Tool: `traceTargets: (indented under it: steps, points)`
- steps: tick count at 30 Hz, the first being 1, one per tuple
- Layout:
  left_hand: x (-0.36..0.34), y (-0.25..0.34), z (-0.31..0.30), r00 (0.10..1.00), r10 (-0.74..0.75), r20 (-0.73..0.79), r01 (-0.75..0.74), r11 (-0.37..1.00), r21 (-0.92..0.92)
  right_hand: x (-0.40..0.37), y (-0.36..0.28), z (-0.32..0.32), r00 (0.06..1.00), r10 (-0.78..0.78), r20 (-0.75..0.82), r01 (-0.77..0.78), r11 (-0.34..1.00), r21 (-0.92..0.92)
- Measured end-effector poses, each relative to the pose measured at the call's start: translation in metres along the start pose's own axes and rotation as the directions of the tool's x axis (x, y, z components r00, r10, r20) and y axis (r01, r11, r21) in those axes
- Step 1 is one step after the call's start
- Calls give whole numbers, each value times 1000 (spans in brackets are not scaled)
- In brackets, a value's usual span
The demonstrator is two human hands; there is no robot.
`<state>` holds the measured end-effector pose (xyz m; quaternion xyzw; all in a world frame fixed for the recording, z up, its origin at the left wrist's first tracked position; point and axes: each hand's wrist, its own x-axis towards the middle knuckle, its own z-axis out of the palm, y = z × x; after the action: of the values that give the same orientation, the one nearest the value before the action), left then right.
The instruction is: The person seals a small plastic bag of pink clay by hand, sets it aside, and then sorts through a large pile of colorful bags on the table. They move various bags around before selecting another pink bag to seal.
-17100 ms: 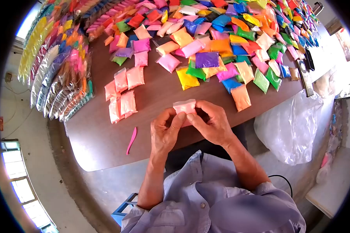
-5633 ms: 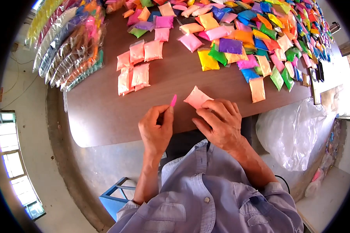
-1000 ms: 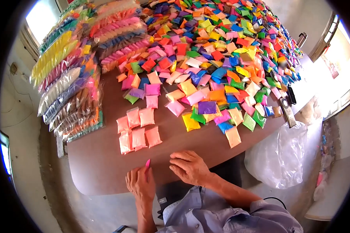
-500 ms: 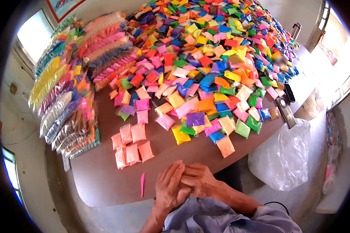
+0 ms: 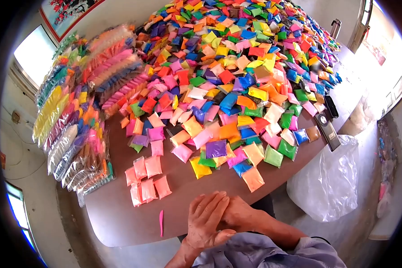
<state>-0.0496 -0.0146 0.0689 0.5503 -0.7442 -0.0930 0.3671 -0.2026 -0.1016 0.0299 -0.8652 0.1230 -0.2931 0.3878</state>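
Note:
My left hand is in front of my body at the table's near edge. Its fingers are stretched out and lie against my right hand. The right hand's fingers are mostly hidden behind the left, and nothing shows held in either hand. To the left of them lies a pink plastic knife on the brown table. A small group of salmon-pink packets lies just beyond the knife. A peach packet is the nearest of the big pile, beyond my right hand.
A large heap of small coloured packets covers much of the table. Clear bags of sorted packets are stacked along the left side. A dark, long device lies at the right edge, above a clear plastic bag.
My hands have shifted against each other: the left now lies over the right, whose fingers were visible before. The view has tilted slightly. The packets and knife stay in place.

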Motion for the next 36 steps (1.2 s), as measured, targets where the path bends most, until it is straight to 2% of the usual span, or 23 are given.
traceTargets:
  steps: [3, 5, 6, 9, 10, 12, 14, 16, 17, 19, 22, 24, 26, 27, 28, 29, 32, 34, 36]
  points:
    - [3, -7, 0, 999, 32, 4, -32, 999, 22, 7, -2, -19, 998, -61, -4, 61, 998, 0]
    - [7, -9, 0, 1000, 24, -4, -24, 999, 34, 9, -5, -32, 988, -70, -139, 79, 995, 60]
    - [10, -11, 0, 1000, 17, -16, -17, 999, 43, 8, -5, -37, 988, -71, -141, 80, 995, 61]
    - [18, -23, -5, 999, 34, -20, -33, 996, 82, -1, 1, -57, 961, 101, -257, -53, 981, 188]
    - [20, -27, -4, 999, 32, -20, -31, 996, 82, -4, 1, -66, 962, 102, -255, -54, 981, 189]
    - [23, -37, -2, 1000, -10, 0, 10, 996, 91, -6, 1, -83, 931, 230, -283, -171, 960, 221]
    - [30, -45, -2, 1000, -24, -3, 24, 997, 75, -7, 9, -92, 929, 222, -295, -162, 963, 216]
    - [32, -55, 3, 991, -124, -41, 127, 989, 71, -1, 12, -103, 929, 261, -263, -223, 961, 166]
    - [36, -57, 3, 991, -124, -42, 127, 989, 73, 8, 17, -105, 935, 183, -304, -154, 981, 118]
    - [46, -60, 2, 976, -187, -115, 198, 976, 90, 26, 23, -111, 932, 174, -318, -147, 983, 107]
    - [63, -73, -3, 969, -196, -147, 215, 969, 119, 59, 37, -123, 938, 181, -296, -165, 983, 79]
    - [81, -76, -12, 961, -226, -161, 245, 964, 105, 80, 61, -122, 914, 167, -370, -197, 979, -47]
    - [97, -84, -18, 950, -256, -176, 275, 957, 92, 105, 75, -132, 918, 142, -369, -197, 973, -117]
    - [103, -91, -21, 940, -269, -209, 290, 954, 79, 112, 90, -134, 924, 103, -369, -191, 958, -212]
    - [112, -96, -24, 929, -280, -241, 303, 951, 66, 121, 97, -134, 925, 99, -366, -185, 961, -207]
    - [124, -96, -30, 895, -389, -219, 397, 918, -9, 129, 104, -134, 913, 101, -396, -214, 944, -252]
    - [151, -130, -40, 906, -363, -217, 375, 927, 18, 143, 122, -129, 897, 88, -434, -238, 922, -306]
    - [173, -149, -41, 905, -353, -237, 356, 934, -31, 144, 136, -123, 904, 73, -422, -228, 916, -330]
    - [192, -168, -45, 925, -316, -211, 334, 941, 53, 140, 147, -116, 905, 104, -413, -248, 917, -311]
